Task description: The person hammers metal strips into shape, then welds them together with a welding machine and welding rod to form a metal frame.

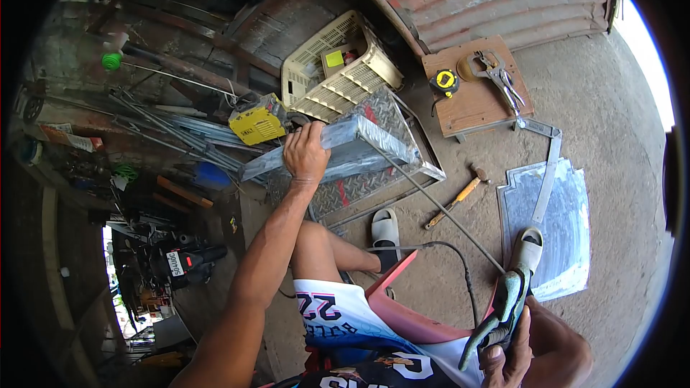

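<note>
My left hand point(307, 152) is wrapped over a grey metal frame point(345, 133), which rests on a diamond-patterned metal plate point(338, 190). At the lower right my right hand point(512, 352) grips a dark green welding electrode holder point(512, 302). A long thin rod point(431, 210) runs from the holder's jaws to the near corner of the metal frame. A black cable point(471, 291) curves over the floor beside the holder.
A wooden stool point(460, 116) bears a tape measure point(445, 82) and locking pliers point(501, 80). On the floor are a hammer point(460, 195) and a metal sheet point(568, 223). Behind stand a yellow machine point(256, 122) and a cream crate point(338, 93). A motorcycle point(194, 259) is at the left.
</note>
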`<state>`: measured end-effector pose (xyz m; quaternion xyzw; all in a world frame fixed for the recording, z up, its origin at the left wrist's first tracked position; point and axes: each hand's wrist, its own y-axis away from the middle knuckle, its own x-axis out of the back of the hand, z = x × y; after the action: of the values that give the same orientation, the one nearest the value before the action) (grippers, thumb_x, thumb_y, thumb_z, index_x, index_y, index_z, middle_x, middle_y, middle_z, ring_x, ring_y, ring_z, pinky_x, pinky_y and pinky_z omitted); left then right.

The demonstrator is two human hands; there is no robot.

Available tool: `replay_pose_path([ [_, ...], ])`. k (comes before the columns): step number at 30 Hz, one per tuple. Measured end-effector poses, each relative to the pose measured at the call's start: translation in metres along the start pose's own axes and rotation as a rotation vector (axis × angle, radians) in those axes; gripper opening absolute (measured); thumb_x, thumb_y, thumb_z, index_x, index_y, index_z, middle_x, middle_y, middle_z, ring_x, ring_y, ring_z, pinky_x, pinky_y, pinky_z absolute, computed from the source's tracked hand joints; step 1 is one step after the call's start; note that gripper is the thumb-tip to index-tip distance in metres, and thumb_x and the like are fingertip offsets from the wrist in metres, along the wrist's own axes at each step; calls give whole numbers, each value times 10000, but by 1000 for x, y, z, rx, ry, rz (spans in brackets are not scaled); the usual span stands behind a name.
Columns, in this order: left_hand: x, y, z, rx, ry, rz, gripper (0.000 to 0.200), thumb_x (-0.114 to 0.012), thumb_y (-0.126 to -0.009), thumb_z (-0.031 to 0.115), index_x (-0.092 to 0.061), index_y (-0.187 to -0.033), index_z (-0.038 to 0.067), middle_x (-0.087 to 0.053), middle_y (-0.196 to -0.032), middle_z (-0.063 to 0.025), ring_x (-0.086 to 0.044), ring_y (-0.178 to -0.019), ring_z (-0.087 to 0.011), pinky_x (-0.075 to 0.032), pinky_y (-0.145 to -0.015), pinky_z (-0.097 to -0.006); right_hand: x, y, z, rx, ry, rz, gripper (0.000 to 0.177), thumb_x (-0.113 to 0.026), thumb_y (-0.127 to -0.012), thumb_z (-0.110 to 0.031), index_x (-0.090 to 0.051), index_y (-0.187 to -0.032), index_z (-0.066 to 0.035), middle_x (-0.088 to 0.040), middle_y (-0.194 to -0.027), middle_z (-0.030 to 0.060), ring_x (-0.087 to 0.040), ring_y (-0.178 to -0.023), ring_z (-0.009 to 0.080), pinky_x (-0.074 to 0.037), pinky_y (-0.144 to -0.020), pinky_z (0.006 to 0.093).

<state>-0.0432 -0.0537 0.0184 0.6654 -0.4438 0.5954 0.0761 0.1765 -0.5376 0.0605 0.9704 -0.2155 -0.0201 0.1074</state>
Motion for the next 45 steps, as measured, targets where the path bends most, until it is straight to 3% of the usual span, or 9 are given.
replay_pose_path([
  [4, -1, 0, 0, 6, 9, -1, 441, -768, -599, 27, -598, -997, 107, -633, -906, -95, -627, -874, -336, -460, -752, -435, 2, -1, -1, 57, 151, -2, 664, -556, -1011, -182, -237, -1566, -5, -539, -1408, 254, -588, -1249, 320, -460, -1008, 372],
  [31, -3, 0, -2, 0, -2, 14, 432, -767, -607, 29, -602, -998, 108, -634, -910, -91, -630, -875, -329, -460, -747, -432, 4, -4, -5, 33, 201, -46, 687, -549, -1021, -207, -197, -1583, -27, -486, -1470, 223, -565, -1268, 304, -454, -1011, 359],
  [34, -4, 1, -3, 5, -1, 2, 419, -760, -617, 32, -602, -998, 108, -634, -911, -91, -631, -877, -329, -461, -752, -431, -1, -4, -11, -371, -473, 11, 710, -514, -1046, -212, -105, -1603, -50, -402, -1530, 138, -536, -1233, 222, -456, -969, 304],
  [35, -5, 1, -4, -11, -17, 19, 432, -782, -609, 46, -607, -997, 112, -629, -897, -80, -626, -863, -319, -464, -744, -435, 0, -10, -13, -372, -474, 12, 710, -514, -1046, -212, -105, -1603, -50, -402, -1530, 138, -536, -1233, 222, -456, -969, 304],
  [37, -5, 1, -4, -23, -28, 27, 449, -809, -600, 63, -611, -999, 118, -627, -893, -73, -619, -857, -314, -466, -743, -442, 1, -27, -19, -415, -628, 108, 710, -513, -1050, -231, -106, -1600, -45, -597, -1091, 37, -518, -754, 82, -431, -661, 196],
  [41, -4, 1, -1, -16, -5, 29, 438, -789, -603, 50, -604, -996, 112, -634, -915, -83, -626, -883, -324, -465, -759, -440, 1, -15, -6, -304, -353, 145, 711, -515, -1047, -235, -110, -1597, -40, -576, -910, 7, -459, -654, 66, -382, -587, 184],
  [42, -1, 0, -1, -7, 14, 12, 419, -762, -611, 31, -596, -989, 105, -639, -926, -92, -632, -899, -331, -463, -761, -437, -3, -9, -11, -272, -261, 181, 705, -528, -1039, -252, -152, -1588, -20, -610, -953, 42, -541, -707, 110, -449, -640, 222],
  [43, 1, 0, -1, -7, 11, 10, 419, -762, -611, 31, -596, -989, 105, -639, -926, -92, -632, -899, -331, -463, -761, -437, 1, -5, 0, -80, -50, 174, 683, -559, -1018, -221, -223, -1568, 7, -656, -986, 101, -610, -772, 182, -514, -722, 298],
  [45, 2, -1, 1, 11, 16, -24, 418, -763, -610, 33, -598, -988, 103, -641, -925, -96, -634, -898, -329, -464, -762, -434, 5, 1, -1, 93, 50, 51, 664, -602, -982, -159, -294, -1541, 25, -678, -1031, 180, -659, -840, 265, -538, -787, 370],
])
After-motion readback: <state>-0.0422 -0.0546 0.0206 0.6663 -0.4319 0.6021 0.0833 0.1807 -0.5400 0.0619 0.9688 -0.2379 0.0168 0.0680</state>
